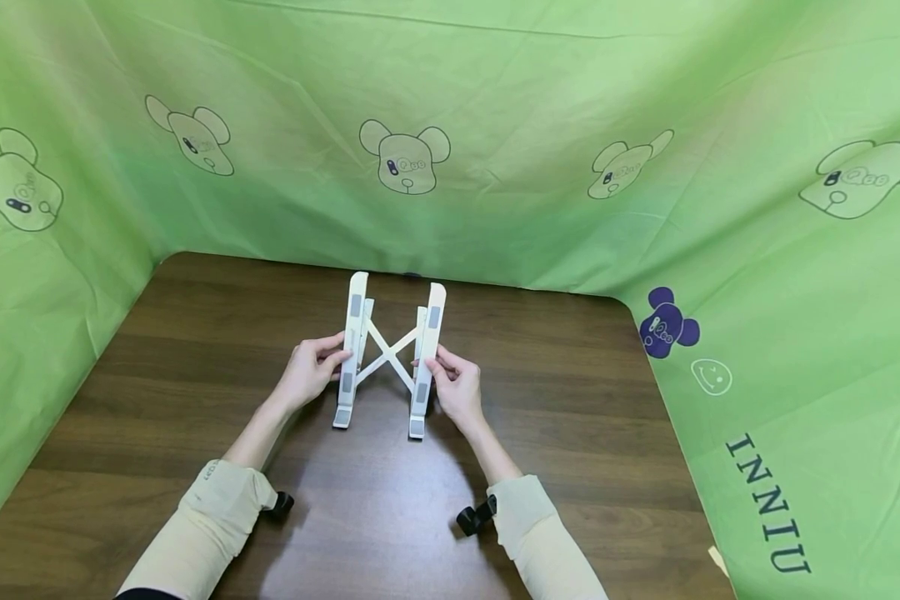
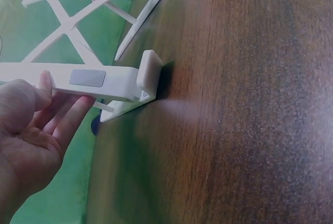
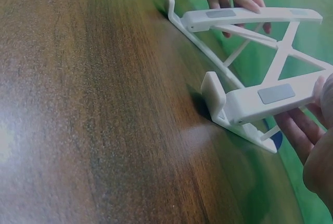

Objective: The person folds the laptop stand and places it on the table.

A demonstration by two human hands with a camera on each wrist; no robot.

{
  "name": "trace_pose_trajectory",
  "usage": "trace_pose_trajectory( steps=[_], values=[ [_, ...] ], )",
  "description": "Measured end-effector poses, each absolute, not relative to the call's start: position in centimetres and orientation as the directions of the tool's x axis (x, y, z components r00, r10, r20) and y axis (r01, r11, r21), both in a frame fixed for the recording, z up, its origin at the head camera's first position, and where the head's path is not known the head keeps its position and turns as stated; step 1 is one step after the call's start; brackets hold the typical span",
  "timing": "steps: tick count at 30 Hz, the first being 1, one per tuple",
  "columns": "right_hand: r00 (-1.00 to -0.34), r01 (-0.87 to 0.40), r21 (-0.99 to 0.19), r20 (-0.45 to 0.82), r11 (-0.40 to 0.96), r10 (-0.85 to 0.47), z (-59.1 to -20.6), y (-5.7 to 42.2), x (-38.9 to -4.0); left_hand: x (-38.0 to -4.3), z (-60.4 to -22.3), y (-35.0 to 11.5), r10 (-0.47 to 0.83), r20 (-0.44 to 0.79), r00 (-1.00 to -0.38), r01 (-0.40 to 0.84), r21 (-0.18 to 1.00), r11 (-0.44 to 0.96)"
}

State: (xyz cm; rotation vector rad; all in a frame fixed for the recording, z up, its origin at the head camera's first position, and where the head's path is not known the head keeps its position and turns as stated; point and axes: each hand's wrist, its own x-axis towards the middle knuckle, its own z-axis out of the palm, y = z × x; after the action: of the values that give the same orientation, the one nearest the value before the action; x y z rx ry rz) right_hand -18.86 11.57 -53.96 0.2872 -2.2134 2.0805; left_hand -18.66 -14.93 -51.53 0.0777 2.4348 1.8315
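A white folding laptop stand (image 1: 389, 353) stands unfolded on the table, its two long side arms joined by an X-shaped brace. Grey pads line the top of each arm, and upturned lips face the person. My left hand (image 1: 309, 371) pinches the left arm (image 2: 118, 82) at mid-length, thumb on top and fingers beneath. On the opposite side, my right hand (image 1: 457, 387) holds the right arm (image 3: 250, 102) the same way. Both wrist views show the arms raised at a slant above lower base bars, with thin struts between them.
The brown wooden table (image 1: 570, 433) has green cloth (image 1: 510, 217) with bear-head outlines hanging around its back and sides. Black wrist-worn devices (image 1: 476, 517) sit at both cuffs. A small pale piece (image 1: 717, 560) shows at the table's right edge.
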Motion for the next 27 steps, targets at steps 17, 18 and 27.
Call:
trace_pose_trajectory(
  steps=[17,18,27],
  values=[
    [-0.983,-0.180,-0.980,0.175,0.084,-0.061,-53.94,11.72,-18.77,-18.73,-51.81,-14.48,0.106,-0.024,-0.994,0.008,0.958,0.288],
    [-0.983,-0.178,-0.981,0.173,0.081,-0.061,-53.95,11.73,-18.75,-18.74,-51.82,-14.45,0.107,-0.025,-0.994,0.006,0.958,0.285],
    [-0.982,-0.181,-0.980,0.176,0.082,-0.063,-54.00,11.66,-18.76,-18.72,-51.84,-14.26,0.114,-0.032,-0.993,0.000,0.963,0.271]
  ],
)
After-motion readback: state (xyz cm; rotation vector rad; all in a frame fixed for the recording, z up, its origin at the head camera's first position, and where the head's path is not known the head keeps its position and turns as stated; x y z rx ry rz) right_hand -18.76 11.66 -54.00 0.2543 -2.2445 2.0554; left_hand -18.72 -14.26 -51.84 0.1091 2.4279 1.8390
